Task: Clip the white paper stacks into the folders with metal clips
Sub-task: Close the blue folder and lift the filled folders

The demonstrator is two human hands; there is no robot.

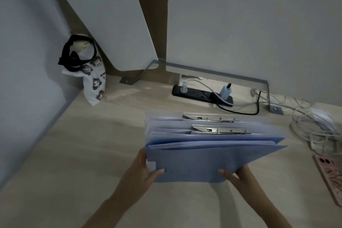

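Both hands grip the blue folders (194,161) by the near corners — left hand (146,170) and right hand (238,176) closed on the stack, thumbs on top. It hovers over the desk (92,144), metal clips (220,130) at the far edge. Best lowered level, so the papers inside stay squared.

No legible text, labels or numbers anywhere.
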